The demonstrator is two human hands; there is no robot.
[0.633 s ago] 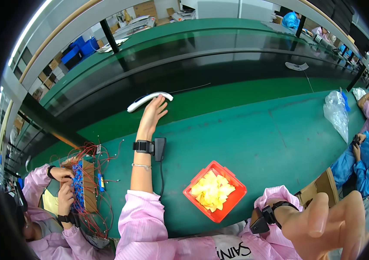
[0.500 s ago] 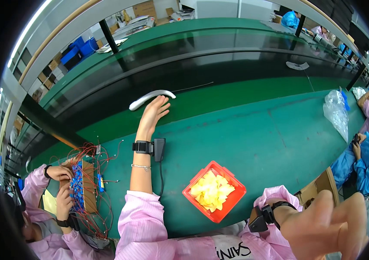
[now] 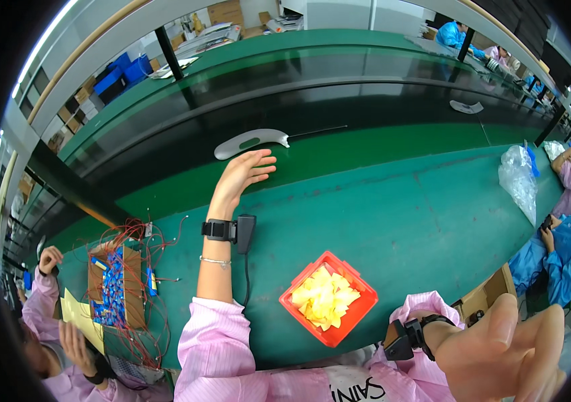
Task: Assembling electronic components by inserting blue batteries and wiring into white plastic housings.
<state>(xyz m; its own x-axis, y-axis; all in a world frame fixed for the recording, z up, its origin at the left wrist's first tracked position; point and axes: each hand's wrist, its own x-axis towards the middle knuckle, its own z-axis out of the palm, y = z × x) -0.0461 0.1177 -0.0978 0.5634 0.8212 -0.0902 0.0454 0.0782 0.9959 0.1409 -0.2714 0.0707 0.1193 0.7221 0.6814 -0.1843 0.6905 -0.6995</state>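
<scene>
My left hand [image 3: 240, 177] reaches out over the far edge of the green table [image 3: 392, 221], fingers extended and holding nothing. Just beyond its fingertips, a white curved plastic shell [image 3: 270, 137] with an oval opening lies on the dark conveyor belt [image 3: 379, 107]. A thin wire trails rightward from it. At the lower right, close to the camera, my right hand [image 3: 503, 355] is raised with its fingers apart and nothing visible in it. Between my forearms stands a red plastic bin [image 3: 364, 307] holding a heap of small yellow pieces [image 3: 325, 298].
On the left, a co-worker's hands [image 3: 76, 345] are beside a cardboard box [image 3: 136, 291] of blue wired parts with red leads. A clear plastic bag [image 3: 518, 181] lies at the table's right. Another white piece [image 3: 466, 107] rides the belt. People sit at right.
The white shell has shifted right and turned, so its oval opening shows. My left hand has moved slightly right. The co-worker's hands have left the box of blue parts.
</scene>
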